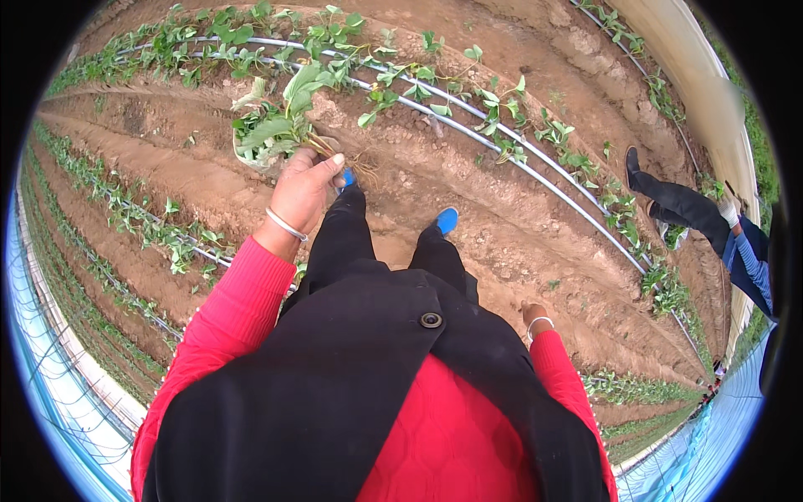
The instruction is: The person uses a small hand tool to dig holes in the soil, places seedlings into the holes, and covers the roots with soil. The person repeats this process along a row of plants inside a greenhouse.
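Note:
My left hand [312, 182], with a bangle at its wrist, pinches a bare-root strawberry seedling [301, 100] between thumb and fingers. The leaves point up and away from me, while thin brown roots hang out to the right of the thumb. Just beyond that hand, a pale container [241, 150] holds more leafy seedlings, partly covered by the held plant. Low at my right side is my right hand [534, 312], also wearing a bangle, over bare soil. It touches no plant; its fingers are small in view and their closure is unclear.
Two drip irrigation pipes [464, 115] curve along the raised soil bed ahead, among planted strawberry seedlings [382, 97]. Another planted row [157, 229] runs at the left. My blue-tipped shoes stand in the furrow. At the right, another person [696, 210] in dark trousers bends over plants.

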A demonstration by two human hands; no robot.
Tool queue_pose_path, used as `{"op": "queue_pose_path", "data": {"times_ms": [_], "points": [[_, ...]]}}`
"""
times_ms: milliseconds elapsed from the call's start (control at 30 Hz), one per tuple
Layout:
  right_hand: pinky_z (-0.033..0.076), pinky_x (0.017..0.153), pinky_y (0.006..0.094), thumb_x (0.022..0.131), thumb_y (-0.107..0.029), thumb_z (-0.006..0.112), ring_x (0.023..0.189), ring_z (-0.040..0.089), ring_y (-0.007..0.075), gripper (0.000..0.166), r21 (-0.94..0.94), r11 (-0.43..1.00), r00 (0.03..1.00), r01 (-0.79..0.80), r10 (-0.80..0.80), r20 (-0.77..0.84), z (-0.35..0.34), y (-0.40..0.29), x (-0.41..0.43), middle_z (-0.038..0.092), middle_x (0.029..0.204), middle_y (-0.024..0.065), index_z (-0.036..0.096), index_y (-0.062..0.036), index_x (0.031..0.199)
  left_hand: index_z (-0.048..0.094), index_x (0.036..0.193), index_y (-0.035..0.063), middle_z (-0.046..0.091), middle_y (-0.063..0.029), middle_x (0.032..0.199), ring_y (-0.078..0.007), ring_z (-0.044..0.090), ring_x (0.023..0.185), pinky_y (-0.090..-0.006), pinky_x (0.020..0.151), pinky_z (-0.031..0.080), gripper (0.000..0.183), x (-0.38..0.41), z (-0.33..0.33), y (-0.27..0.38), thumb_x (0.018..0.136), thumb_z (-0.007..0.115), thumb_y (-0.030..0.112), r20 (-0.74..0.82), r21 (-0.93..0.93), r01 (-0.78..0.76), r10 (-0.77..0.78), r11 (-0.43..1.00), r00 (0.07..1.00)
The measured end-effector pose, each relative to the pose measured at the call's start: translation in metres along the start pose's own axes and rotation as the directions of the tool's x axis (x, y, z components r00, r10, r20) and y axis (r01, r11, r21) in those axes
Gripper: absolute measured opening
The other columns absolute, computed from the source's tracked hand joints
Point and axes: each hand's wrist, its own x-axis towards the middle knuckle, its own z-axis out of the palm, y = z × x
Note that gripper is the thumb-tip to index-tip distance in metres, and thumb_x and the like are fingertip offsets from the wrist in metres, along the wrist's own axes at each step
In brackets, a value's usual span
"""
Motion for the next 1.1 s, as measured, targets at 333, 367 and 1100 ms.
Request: {"op": "queue_pose_path", "data": {"times_ms": [333,367,1100], "points": [[0.045,0.089,0.0419,0.079,-0.018,0.058,0.1,0.057,0.0391,0.034,0.278,0.903,0.917,0.326,-0.231,-0.325,-0.2,-0.234,0.133,0.06,0.102,0.027,0.059,-0.0018,0.109,0.056,0.107,-0.0026,0.058,-0.0022,0.092,-0.0088,0.052,0.082,-0.0239,0.074,0.043,0.025,0.065,-0.061,-0.103,0.086,0.06,0.01,-0.073,0.271,0.194,-0.181,0.943,0.981],[0.043,0.092,0.041,0.078,-0.012,0.059,0.105,0.055,0.0392,0.042,0.227,0.89,0.869,0.395,-0.282,-0.407,-0.204,-0.247,0.174,0.058,0.109,0.0274,0.054,-0.0018,0.119,0.056,0.107,-0.0022,0.058,-0.0015,0.091,-0.0086,0.052,0.083,-0.0238,0.074,0.043,0.024,0.072,-0.063,-0.124,0.086,0.059,0.01,-0.063,0.252,0.229,-0.22,0.94,0.973],[0.048,0.079,0.0299,0.074,0.005,0.05,0.088,0.062,0.0262,0.027,0.237,0.611,0.623,0.755,-0.558,-0.549,-0.236,-0.347,0.404,0.065,0.092,0.0143,0.068,-0.0059,0.092,0.054,0.106,0.0044,0.054,0.0015,0.088,-0.0072,0.05,0.079,-0.0238,0.072,0.044,0.021,0.199,-0.107,-0.306,0.086,0.06,0.008,-0.198,0.239,0.372,-0.33,0.897,0.923]]}}
